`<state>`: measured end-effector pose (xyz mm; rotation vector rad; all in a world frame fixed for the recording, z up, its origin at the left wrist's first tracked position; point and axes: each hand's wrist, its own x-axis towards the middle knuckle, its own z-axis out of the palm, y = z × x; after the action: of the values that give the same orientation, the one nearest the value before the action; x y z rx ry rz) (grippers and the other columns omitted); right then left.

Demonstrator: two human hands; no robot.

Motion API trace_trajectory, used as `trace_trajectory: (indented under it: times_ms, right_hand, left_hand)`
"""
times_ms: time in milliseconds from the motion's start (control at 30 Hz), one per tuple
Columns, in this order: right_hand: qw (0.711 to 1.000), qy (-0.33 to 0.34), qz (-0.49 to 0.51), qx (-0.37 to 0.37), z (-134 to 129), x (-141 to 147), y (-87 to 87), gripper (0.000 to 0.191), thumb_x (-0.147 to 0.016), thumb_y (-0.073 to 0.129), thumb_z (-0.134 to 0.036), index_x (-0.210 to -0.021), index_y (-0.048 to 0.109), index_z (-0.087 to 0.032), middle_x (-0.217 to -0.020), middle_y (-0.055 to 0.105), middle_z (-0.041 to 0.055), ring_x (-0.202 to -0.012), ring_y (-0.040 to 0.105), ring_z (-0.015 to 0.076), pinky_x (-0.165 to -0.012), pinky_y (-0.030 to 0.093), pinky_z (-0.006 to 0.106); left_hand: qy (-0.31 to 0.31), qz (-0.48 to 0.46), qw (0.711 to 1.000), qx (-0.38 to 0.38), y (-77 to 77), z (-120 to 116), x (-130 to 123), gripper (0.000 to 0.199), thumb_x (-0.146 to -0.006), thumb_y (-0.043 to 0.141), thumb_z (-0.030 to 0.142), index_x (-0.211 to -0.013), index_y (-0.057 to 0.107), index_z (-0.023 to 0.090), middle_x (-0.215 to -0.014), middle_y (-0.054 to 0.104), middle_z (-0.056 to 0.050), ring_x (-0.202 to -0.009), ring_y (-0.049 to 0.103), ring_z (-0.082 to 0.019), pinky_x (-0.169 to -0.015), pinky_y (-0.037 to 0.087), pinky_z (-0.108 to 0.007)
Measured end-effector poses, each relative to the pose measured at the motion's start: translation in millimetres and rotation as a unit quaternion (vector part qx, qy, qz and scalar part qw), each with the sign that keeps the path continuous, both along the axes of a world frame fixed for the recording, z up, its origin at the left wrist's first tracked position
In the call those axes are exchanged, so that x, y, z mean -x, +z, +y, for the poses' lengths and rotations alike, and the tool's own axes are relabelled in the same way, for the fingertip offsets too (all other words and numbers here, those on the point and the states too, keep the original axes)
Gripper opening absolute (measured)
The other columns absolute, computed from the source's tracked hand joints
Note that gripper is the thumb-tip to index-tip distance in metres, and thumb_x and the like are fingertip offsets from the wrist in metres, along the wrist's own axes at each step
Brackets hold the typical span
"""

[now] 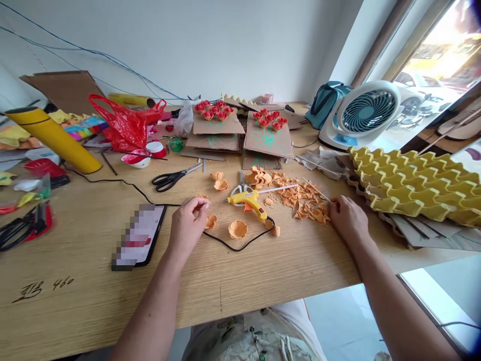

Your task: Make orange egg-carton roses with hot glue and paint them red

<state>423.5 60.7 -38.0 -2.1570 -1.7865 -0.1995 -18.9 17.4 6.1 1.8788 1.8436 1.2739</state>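
Observation:
My left hand (188,220) is closed, thumb and fingertips pressed together, beside a small orange petal cup (203,196). Whether anything is pinched there is hidden. A second orange petal cup (211,222) lies just under its fingertips, and a wider orange flower cup (238,229) stands to the right. On the right, my right hand (347,216) rests on the table, its fingers closed on the end of a thin stick (316,188) that reaches over orange scraps (306,203). Between the hands lies a yellow hot glue gun (248,200) across grey-handled scissors (240,188).
A phone (141,235) lies left of my left hand. Black scissors (175,177) are further back. Red flowers (214,110) stand on cardboard (268,140) at the back. Yellow egg trays (417,185) and a fan (368,113) occupy the right. The glue gun's cord (236,249) loops in front.

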Motion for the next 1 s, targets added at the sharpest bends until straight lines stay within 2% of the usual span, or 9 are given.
trace_trajectory:
  times_ms: [100, 167, 267, 367, 433, 567, 767, 900, 1000]
  right_hand:
    - [0.999, -0.018, -0.031, -0.029, -1, 7, 5.1, 0.029, -0.095, 0.053, -0.035, -0.107, 0.072, -0.017, -0.108, 0.070, 0.0173, -0.095, 0.064, 0.0316, -0.075, 0.043, 0.038]
    - [0.997, 0.002, -0.020, -0.075, -3, 20, 13.9, 0.029, -0.094, 0.053, -0.033, -0.109, 0.072, -0.016, -0.111, 0.070, 0.0181, -0.097, 0.064, 0.0324, -0.078, 0.044, 0.039]
    - [0.982, 0.138, 0.108, -0.073, -6, 62, 31.9, 0.022, -0.094, 0.052, -0.029, -0.101, 0.070, -0.018, -0.102, 0.071, 0.0132, -0.082, 0.066, 0.0239, -0.074, 0.048, 0.034]
    - [0.941, 0.278, 0.194, 0.009, -8, 119, 48.1, 0.019, -0.096, 0.053, -0.029, -0.104, 0.068, -0.021, -0.096, 0.073, 0.0080, -0.080, 0.067, 0.0206, -0.073, 0.049, 0.030]
    - [0.926, 0.304, 0.206, 0.086, -6, 153, 54.0, 0.019, -0.098, 0.054, -0.031, -0.107, 0.067, -0.021, -0.098, 0.074, 0.0066, -0.081, 0.068, 0.0198, -0.073, 0.048, 0.029]
    - [0.941, 0.258, 0.140, 0.168, 0, 191, 51.0, 0.025, -0.097, 0.060, -0.039, -0.110, 0.064, -0.018, -0.109, 0.075, 0.0125, -0.096, 0.070, 0.0261, -0.075, 0.047, 0.032]
    - [0.953, 0.223, 0.085, 0.186, 6, 199, 36.5, 0.032, -0.094, 0.062, -0.046, -0.109, 0.066, -0.017, -0.108, 0.077, 0.0167, -0.097, 0.071, 0.0309, -0.068, 0.043, 0.033]
    - [0.952, 0.209, 0.123, 0.189, 8, 198, 36.1, 0.029, -0.092, 0.061, -0.045, -0.102, 0.067, -0.019, -0.091, 0.076, 0.0124, -0.083, 0.069, 0.0281, -0.061, 0.038, 0.031]
    - [0.940, 0.214, 0.206, 0.170, 7, 194, 41.9, 0.025, -0.088, 0.063, -0.043, -0.097, 0.064, -0.020, -0.081, 0.071, 0.0061, -0.074, 0.063, 0.0225, -0.060, 0.036, 0.029]
  left_hand:
    - [0.004, -0.003, 1.000, 0.010, -0.3, 0, 3, 0.015, -0.090, 0.056, 0.029, -0.086, 0.068, 0.021, -0.095, 0.077, -0.006, -0.088, 0.071, -0.022, -0.084, 0.055, -0.034]
    - [0.009, -0.006, 1.000, 0.014, -0.5, 0, 5, 0.015, -0.090, 0.056, 0.029, -0.086, 0.069, 0.021, -0.096, 0.078, -0.007, -0.089, 0.072, -0.022, -0.085, 0.055, -0.034]
    - [0.016, -0.008, 1.000, 0.015, -1.2, 0, 6, 0.015, -0.090, 0.057, 0.029, -0.087, 0.070, 0.022, -0.095, 0.078, -0.006, -0.089, 0.072, -0.022, -0.083, 0.054, -0.034]
    - [0.025, -0.012, 1.000, 0.012, -1.6, 0, 8, 0.015, -0.090, 0.058, 0.029, -0.086, 0.070, 0.022, -0.095, 0.078, -0.006, -0.088, 0.072, -0.022, -0.082, 0.054, -0.034]
    - [0.033, -0.016, 0.999, 0.009, -1.0, 0, 9, 0.015, -0.090, 0.058, 0.028, -0.086, 0.071, 0.021, -0.095, 0.079, -0.006, -0.089, 0.072, -0.021, -0.082, 0.054, -0.033]
    - [0.044, -0.027, 0.999, 0.003, 1.6, -1, 9, 0.015, -0.090, 0.058, 0.026, -0.086, 0.071, 0.021, -0.095, 0.078, -0.005, -0.088, 0.072, -0.020, -0.082, 0.056, -0.032]
    - [0.034, -0.034, 0.999, -0.005, 6.8, -4, 6, 0.013, -0.089, 0.058, 0.023, -0.086, 0.070, 0.021, -0.095, 0.078, -0.004, -0.089, 0.072, -0.019, -0.085, 0.057, -0.030]
    - [0.043, -0.034, 0.998, -0.013, 9.6, -5, 7, 0.013, -0.090, 0.058, 0.023, -0.086, 0.071, 0.021, -0.094, 0.078, -0.004, -0.087, 0.072, -0.018, -0.084, 0.057, -0.030]
    - [0.040, -0.025, 0.999, -0.010, 10.2, -6, 8, 0.013, -0.091, 0.059, 0.024, -0.087, 0.071, 0.021, -0.094, 0.078, -0.004, -0.086, 0.072, -0.018, -0.081, 0.057, -0.030]
